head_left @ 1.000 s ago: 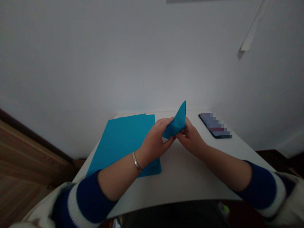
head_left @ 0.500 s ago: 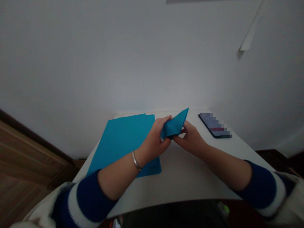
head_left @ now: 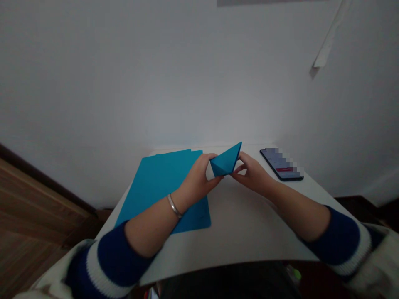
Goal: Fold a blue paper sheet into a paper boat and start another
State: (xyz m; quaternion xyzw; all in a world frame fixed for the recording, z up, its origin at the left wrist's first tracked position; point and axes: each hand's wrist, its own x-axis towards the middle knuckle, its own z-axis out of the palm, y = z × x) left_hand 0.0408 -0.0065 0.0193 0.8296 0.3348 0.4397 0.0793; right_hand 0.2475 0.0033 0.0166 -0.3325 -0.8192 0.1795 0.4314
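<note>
A folded piece of blue paper (head_left: 225,161), with a pointed tip rising to the upper right, is held up between both hands above the table. My left hand (head_left: 201,176) grips its left side, thumb below and fingers behind. At its right edge, my right hand (head_left: 251,172) pinches the paper near the lower corner with the fingers curled. Parts of the fingertips are hidden behind the paper. Under my left forearm lie flat blue sheets (head_left: 156,182), stacked slightly out of line.
A phone (head_left: 280,165) with its screen lit lies at the right side of the white table (head_left: 246,232). The wall (head_left: 199,83) rises directly behind the table. A brown wooden panel (head_left: 37,207) stands at the left.
The folded paper has shifted a little left and turned, showing more of its lower face. My left hand has moved slightly left with it; my right fingers have slid along its right edge.
</note>
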